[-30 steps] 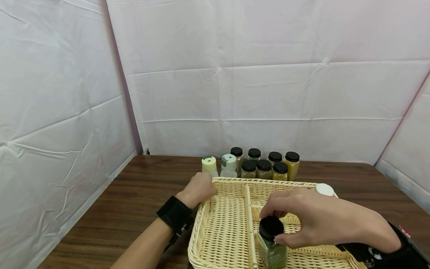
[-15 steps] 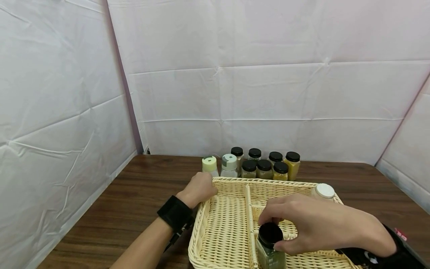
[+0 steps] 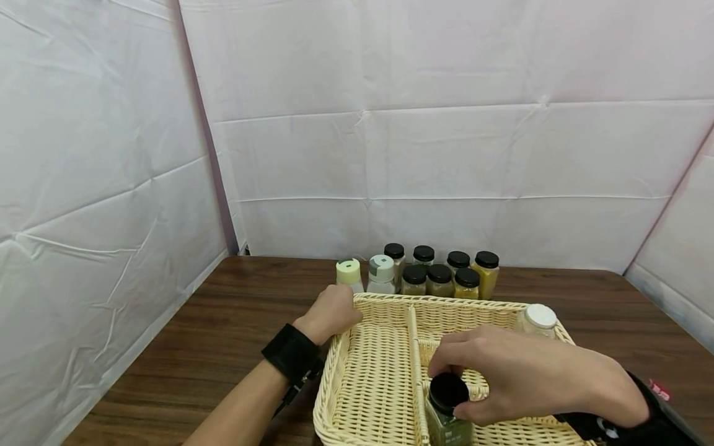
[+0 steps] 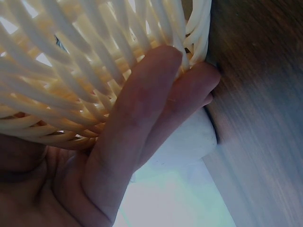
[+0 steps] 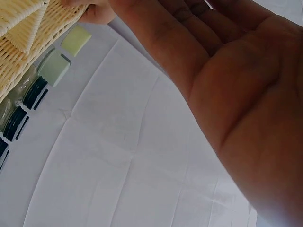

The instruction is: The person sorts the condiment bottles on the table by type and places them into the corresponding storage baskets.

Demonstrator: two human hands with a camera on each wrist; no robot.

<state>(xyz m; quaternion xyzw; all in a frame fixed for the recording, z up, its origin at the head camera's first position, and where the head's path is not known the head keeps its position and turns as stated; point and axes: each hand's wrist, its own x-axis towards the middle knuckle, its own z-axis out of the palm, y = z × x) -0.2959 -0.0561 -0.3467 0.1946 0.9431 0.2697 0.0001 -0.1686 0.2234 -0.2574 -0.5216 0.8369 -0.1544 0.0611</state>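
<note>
At the far left corner of a wicker basket (image 3: 375, 379), my left hand (image 3: 330, 316) grips the rim. Its fingers (image 4: 135, 113) lie along the outside of the woven wall in the left wrist view. My right hand (image 3: 515, 373) pinches the black lid of a square glass jar (image 3: 449, 431) between thumb and fingers. Green contents show through the glass. The jar stands upright inside the basket, just right of the long divider (image 3: 414, 356); its base is cut off by the frame edge. In the right wrist view only the palm (image 5: 236, 90) shows, not the jar.
Behind the basket stand several black-lidded spice jars (image 3: 439, 284), a yellow-capped bottle (image 3: 348, 272) and a pale green-capped bottle (image 3: 382, 272). A white-lidded jar (image 3: 540, 318) sits in the basket's far right corner. White cloth (image 3: 446, 155) encloses the dark wooden table (image 3: 223, 341).
My right hand has lowered the jar slightly toward the basket floor and nearer to me, still holding its lid. The left hand has stayed on the rim.
</note>
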